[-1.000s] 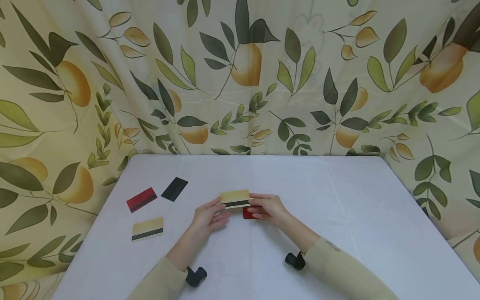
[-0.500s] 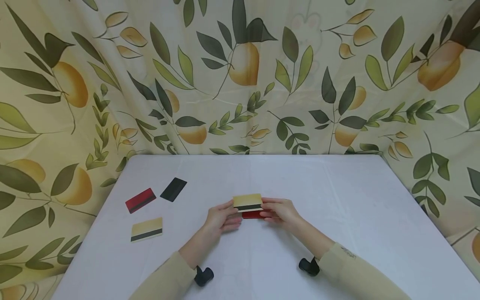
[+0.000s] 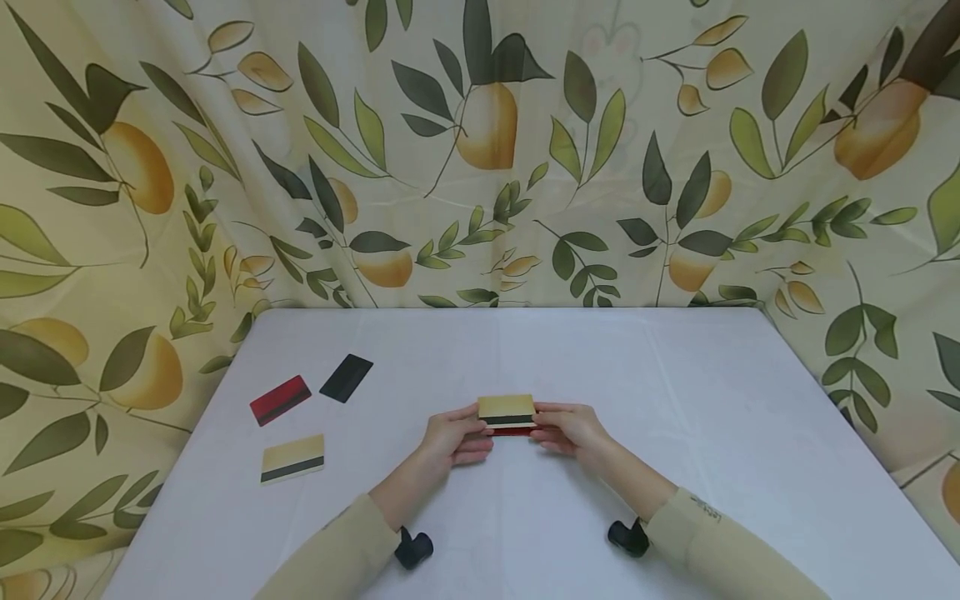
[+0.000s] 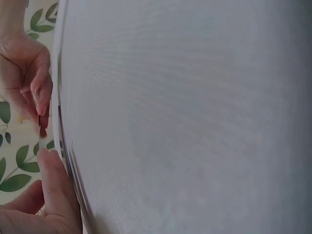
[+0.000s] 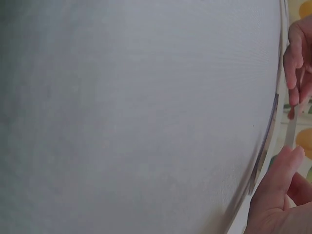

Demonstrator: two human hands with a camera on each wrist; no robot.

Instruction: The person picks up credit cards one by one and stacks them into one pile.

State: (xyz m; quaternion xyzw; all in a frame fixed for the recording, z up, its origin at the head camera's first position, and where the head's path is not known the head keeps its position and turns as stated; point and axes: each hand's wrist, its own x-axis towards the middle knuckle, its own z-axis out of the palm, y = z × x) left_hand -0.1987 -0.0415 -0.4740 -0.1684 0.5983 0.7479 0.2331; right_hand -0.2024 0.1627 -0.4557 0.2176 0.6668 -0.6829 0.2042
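Note:
Both hands hold a gold card [image 3: 506,410] with a dark stripe, one at each short end, in the middle of the head view. My left hand [image 3: 454,436] pinches its left end, and my right hand [image 3: 572,427] pinches the right end. Beneath it a red card [image 3: 513,432] lies on the table, mostly hidden, with only its near edge showing. From the side, in the right wrist view, the held card [image 5: 291,131] appears as a thin pale strip above the tabletop, between the fingers of both hands.
At the left of the white table [image 3: 675,375] lie a red striped card [image 3: 281,401], a black card [image 3: 347,378] and another gold card [image 3: 292,459]. A patterned curtain [image 3: 450,192] hangs behind the table's far edge.
Both hands have carried the gold card to the right and slightly nearer, so it now covers most of the red card beneath. The three cards at left have stayed put.

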